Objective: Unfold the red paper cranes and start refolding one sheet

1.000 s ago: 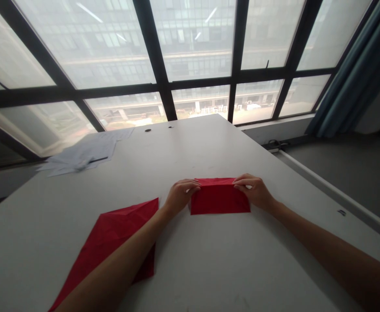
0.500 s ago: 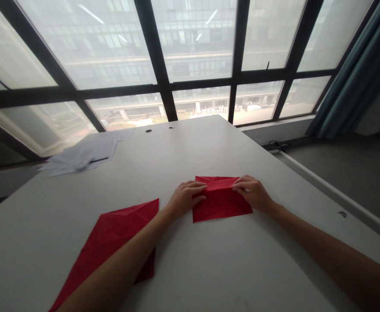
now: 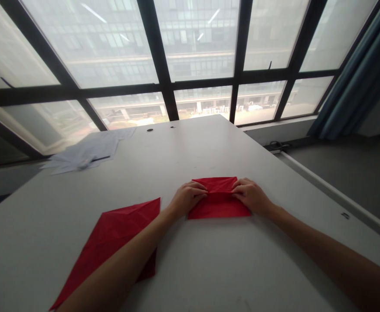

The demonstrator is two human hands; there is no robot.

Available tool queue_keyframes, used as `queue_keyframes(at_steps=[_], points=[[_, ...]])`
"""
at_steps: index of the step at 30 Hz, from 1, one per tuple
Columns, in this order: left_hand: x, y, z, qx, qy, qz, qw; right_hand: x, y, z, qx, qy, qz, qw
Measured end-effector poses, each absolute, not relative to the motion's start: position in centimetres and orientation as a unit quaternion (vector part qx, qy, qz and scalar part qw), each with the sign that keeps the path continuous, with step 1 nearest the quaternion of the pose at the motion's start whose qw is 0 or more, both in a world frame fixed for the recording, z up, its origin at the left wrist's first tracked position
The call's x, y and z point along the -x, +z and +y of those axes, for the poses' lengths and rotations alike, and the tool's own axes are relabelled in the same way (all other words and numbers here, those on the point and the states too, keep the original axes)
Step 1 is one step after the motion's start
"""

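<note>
My left hand [image 3: 187, 198] has closed; it and my right hand [image 3: 252, 195] seem to pinch the red sheet [image 3: 219, 209], securing its fold [image 3: 219, 193] at both ends.

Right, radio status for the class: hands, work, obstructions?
Left hand, right hand: pinching a fold, one each side. Folded red rectangular sheet: creased, on white table. Second red sheet: apart, partly hidden by left forearm.

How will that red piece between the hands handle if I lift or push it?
The red piece looks thin and creased, so it is probably light and floppy. The left hand and right hand hold it near a crosswise fold, suggesting it bends easily. Low on the table, it would likely slide, not roll.
</note>
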State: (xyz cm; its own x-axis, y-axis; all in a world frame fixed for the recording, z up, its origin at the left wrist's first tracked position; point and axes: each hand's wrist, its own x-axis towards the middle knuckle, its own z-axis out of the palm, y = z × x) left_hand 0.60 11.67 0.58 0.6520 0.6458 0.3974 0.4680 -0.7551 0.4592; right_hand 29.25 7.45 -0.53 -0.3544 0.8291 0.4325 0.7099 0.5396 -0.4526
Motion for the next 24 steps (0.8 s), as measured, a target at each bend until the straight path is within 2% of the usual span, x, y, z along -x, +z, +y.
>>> queue_keyframes(at_steps=[8, 14, 19, 24], points=[[-0.7, 0.8, 11.4, -0.869, 0.346, 0.329, 0.13, -29.2, 0.1, 7.1, 0.464, 0.068, -0.779, 0.415], [-0.7, 0.6, 11.6, -0.896, 0.273, 0.32, 0.141, -28.9, -0.4, 7.3, 0.495, 0.081, -0.797, 0.335], [-1.0, 0.6, 11.5, -0.898, 0.265, 0.325, 0.131, -28.1, -0.3, 7.1, 0.49, 0.067, -0.809, 0.318], [-1.2, 0.8, 11.3, -0.898, 0.273, 0.321, 0.127, -27.7, -0.1, 6.9, 0.48, 0.066, -0.808, 0.336]])
